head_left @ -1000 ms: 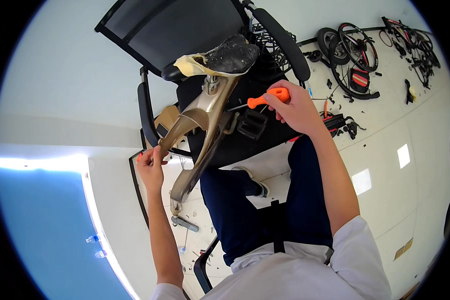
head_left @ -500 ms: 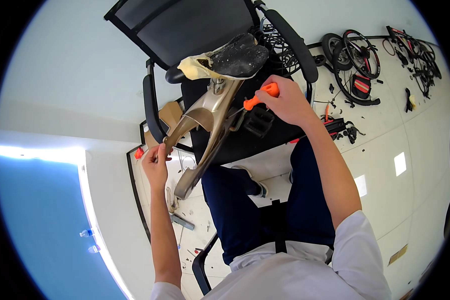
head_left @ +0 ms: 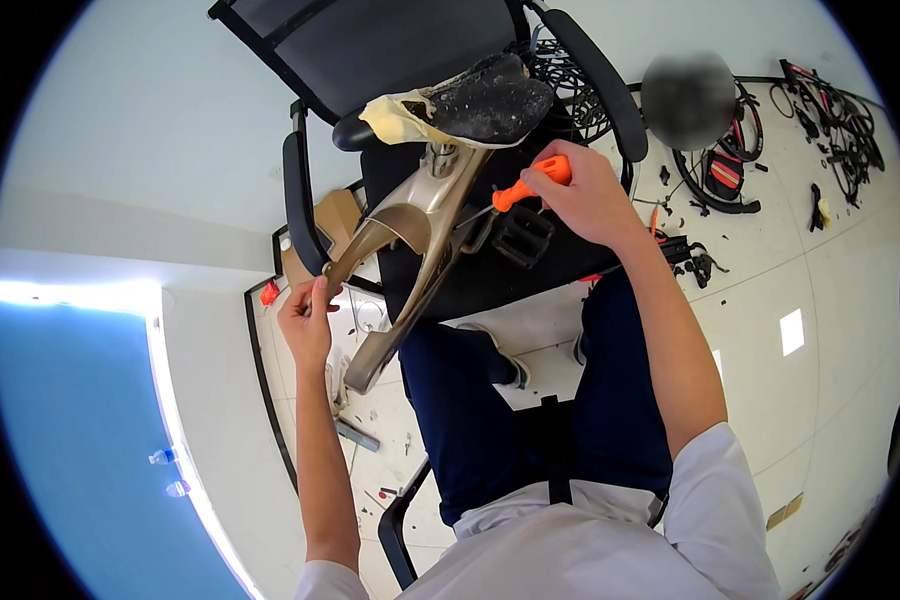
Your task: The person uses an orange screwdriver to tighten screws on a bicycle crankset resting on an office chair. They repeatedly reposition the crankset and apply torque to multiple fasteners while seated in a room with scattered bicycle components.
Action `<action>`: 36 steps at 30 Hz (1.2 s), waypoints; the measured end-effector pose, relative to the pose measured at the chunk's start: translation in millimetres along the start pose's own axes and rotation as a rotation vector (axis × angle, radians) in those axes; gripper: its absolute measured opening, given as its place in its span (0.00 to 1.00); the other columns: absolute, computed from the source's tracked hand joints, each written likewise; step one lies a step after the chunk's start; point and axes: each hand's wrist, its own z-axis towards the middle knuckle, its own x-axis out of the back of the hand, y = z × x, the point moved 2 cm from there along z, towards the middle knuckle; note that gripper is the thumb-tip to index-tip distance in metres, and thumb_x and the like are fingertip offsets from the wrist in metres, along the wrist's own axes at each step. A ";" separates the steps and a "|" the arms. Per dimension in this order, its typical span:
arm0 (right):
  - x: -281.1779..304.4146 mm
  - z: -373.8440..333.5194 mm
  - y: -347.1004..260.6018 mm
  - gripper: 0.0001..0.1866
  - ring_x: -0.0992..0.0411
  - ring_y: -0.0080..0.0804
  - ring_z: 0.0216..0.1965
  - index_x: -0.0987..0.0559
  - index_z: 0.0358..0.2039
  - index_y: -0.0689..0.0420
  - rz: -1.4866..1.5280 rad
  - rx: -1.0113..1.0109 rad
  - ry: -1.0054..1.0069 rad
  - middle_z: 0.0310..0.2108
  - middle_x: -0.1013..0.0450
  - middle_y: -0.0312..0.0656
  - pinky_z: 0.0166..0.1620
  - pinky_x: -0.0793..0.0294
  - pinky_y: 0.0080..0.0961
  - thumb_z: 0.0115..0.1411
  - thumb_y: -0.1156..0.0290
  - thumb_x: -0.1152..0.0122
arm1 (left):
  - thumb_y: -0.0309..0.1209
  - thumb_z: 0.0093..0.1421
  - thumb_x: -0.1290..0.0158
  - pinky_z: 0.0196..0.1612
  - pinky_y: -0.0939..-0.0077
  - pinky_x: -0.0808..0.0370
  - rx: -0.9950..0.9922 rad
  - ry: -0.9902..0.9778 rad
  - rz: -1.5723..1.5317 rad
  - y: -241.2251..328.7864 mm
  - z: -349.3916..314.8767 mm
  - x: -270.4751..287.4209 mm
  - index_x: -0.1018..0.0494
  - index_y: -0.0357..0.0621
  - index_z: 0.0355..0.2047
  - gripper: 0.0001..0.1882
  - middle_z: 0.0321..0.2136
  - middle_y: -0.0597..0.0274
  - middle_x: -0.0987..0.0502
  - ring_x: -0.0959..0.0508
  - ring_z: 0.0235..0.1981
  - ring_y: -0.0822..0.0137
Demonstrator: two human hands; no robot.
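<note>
Screwdriver (head_left: pixel 530 182) lowered toward glossy, perhaps metal, frame (head_left: pixel 415 250).

One beige bicycle frame (head_left: pixel 410 240) is counted, topped by one worn black saddle (head_left: pixel 490 100). One orange-handled screwdriver (head_left: pixel 530 182) and one black pedal (head_left: pixel 523 235) are seen. One black office chair (head_left: pixel 370 50) is present. Two hands are counted: left hand (head_left: pixel 305 325), right hand (head_left: pixel 585 195). Two small bottles (head_left: pixel 168 472) are seen on the floor.

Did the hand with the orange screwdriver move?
Yes. The right hand with the screwdriver slid left, closer to the frame beneath the saddle.
</note>
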 end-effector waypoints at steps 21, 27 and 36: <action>4.3 11.9 0.0 0.18 0.30 0.21 0.18 0.22 0.31 0.64 -0.073 -0.029 -0.013 0.16 0.29 0.36 0.24 0.32 0.20 0.61 0.58 0.40 | 0.34 0.65 0.46 0.29 0.81 0.24 -0.008 0.005 -0.017 -4.3 -2.8 -0.8 0.23 0.32 0.35 0.13 0.26 0.56 0.18 0.21 0.26 0.75; 9.0 31.0 -24.1 0.22 0.25 0.27 0.20 0.21 0.32 0.63 -0.060 -0.187 -0.155 0.19 0.25 0.41 0.27 0.24 0.25 0.57 0.53 0.38 | 0.34 0.65 0.46 0.29 0.81 0.24 -0.008 0.014 -0.015 -2.3 -4.2 -1.0 0.23 0.32 0.35 0.14 0.26 0.56 0.18 0.21 0.27 0.75; 8.5 43.8 -25.4 0.21 0.29 0.21 0.22 0.28 0.44 0.64 -0.010 0.017 -0.239 0.24 0.28 0.37 0.27 0.26 0.21 0.56 0.63 0.34 | 0.35 0.65 0.46 0.28 0.81 0.24 0.001 0.017 -0.005 -4.8 -3.5 -0.6 0.23 0.32 0.34 0.14 0.25 0.57 0.18 0.21 0.26 0.75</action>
